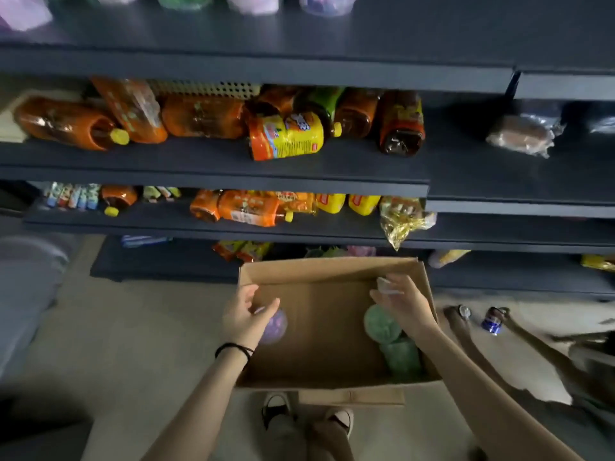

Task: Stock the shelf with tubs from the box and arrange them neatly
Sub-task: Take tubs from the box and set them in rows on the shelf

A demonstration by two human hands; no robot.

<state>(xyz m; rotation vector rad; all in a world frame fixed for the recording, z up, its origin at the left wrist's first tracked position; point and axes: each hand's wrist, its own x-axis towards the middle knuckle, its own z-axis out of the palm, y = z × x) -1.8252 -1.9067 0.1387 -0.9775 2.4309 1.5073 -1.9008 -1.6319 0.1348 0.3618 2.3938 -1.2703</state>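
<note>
An open cardboard box [332, 271] stands on the floor in front of the dark shelf unit [253, 71]. Inside it lie a purple tub [276, 327] on the left and two green tubs [381, 322] [401, 356] on the right. My left hand [244, 314] hovers just over the purple tub with its fingers spread and relaxed. My right hand [401, 304] is above the green tubs, its fingertips pinching a pale translucent tub [386, 285], which is blurred. Several tubs, purple, green and pink [253, 3], stand along the top shelf.
The middle shelves hold lying orange bottles [66, 123], a yellow-labelled bottle [286, 136] and snack packets [402, 221]. A wrapped pack [524, 134] lies on the right-hand shelf. A blue can [492, 321] sits on the floor right of the box. My feet [276, 407] are behind the box.
</note>
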